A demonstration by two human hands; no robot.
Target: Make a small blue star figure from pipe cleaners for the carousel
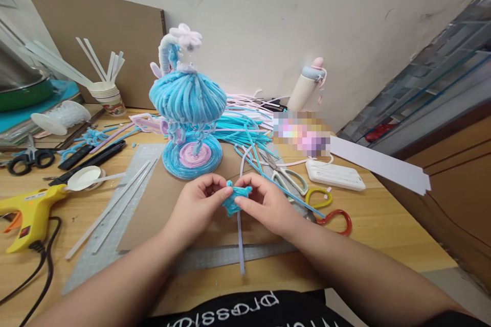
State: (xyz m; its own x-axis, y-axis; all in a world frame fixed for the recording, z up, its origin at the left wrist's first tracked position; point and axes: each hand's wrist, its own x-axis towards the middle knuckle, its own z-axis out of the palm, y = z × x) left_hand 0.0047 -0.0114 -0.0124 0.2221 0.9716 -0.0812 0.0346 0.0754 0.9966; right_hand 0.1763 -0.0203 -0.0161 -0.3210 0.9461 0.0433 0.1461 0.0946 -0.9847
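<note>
Between my two hands is a small blue piece of bent fuzzy pipe cleaner (232, 202) with rounded bumps along its edge. My left hand (203, 199) pinches its left side with thumb and forefinger. On the other side, my right hand (264, 202) grips it the same way. A thin pale lilac stick (241, 245) runs down below the piece; whether it touches it I cannot tell. Just behind my hands stands a blue pipe-cleaner lamp shape (187, 97) with a ribbed shade, a pale flower on top and a round blue and pink base (172, 161).
A brown cardboard sheet (153, 214) lies on a grey cutting mat (82, 265). At left are a yellow glue gun (34, 214), black-handled scissors (30, 158) and a paper cup (107, 97) of white sticks. At right are green-handled scissors (287, 179), red-handled scissors (339, 219) and a white power bank (335, 174).
</note>
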